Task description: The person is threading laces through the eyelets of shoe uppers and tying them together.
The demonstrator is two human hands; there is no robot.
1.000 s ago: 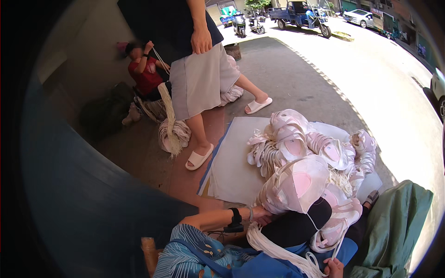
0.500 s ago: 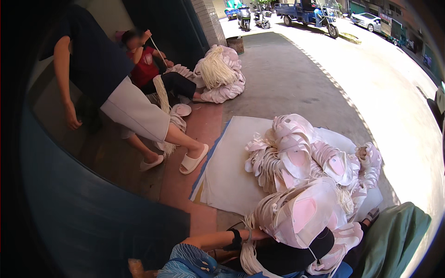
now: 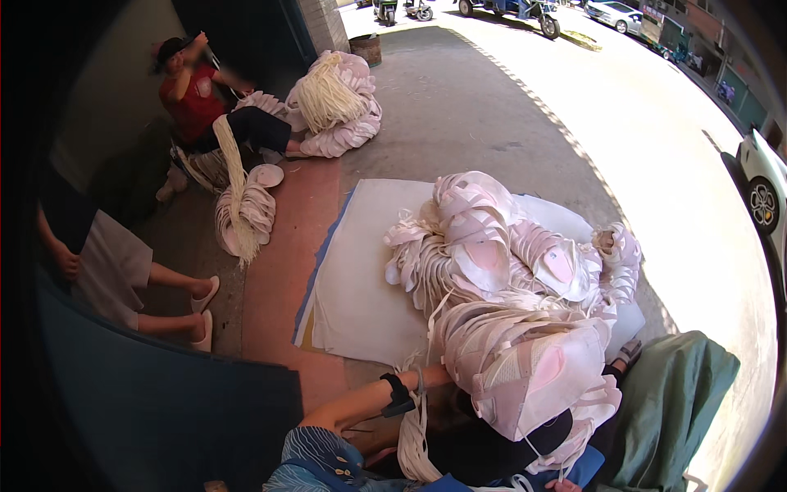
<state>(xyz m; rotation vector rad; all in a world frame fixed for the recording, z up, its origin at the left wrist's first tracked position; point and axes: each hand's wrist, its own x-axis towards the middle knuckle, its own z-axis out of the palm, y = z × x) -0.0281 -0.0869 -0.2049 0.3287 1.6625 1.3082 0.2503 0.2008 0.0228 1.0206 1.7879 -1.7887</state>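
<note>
A thick stack of pale pink and white shoe uppers (image 3: pixel 516 369) rests over my lap. My left hand (image 3: pixel 438 376), below a black wristband, holds the stack's left side, its fingers hidden behind the uppers. A bunch of cream laces (image 3: pixel 416 435) hangs beside that wrist. At the lower edge only the fingertips of my right hand (image 3: pixel 562 485) show, closed at a thin white lace (image 3: pixel 533 449) that runs down from the front upper. More loose uppers (image 3: pixel 586 422) lie under the stack, to its right.
Heaped uppers (image 3: pixel 484 246) lie on a white sheet (image 3: pixel 352 287) ahead. A green cloth bundle (image 3: pixel 676 402) stands at my right, a dark blue panel (image 3: pixel 188 394) at left. One person (image 3: pixel 197 98) sits by another pile (image 3: pixel 344 107); another person's legs (image 3: pixel 172 287) show at left.
My view has shifted right and down. The standing person has moved to the left edge, uncovering a bundle of uppers and laces. Fingertips of my right hand have appeared at the lower edge.
</note>
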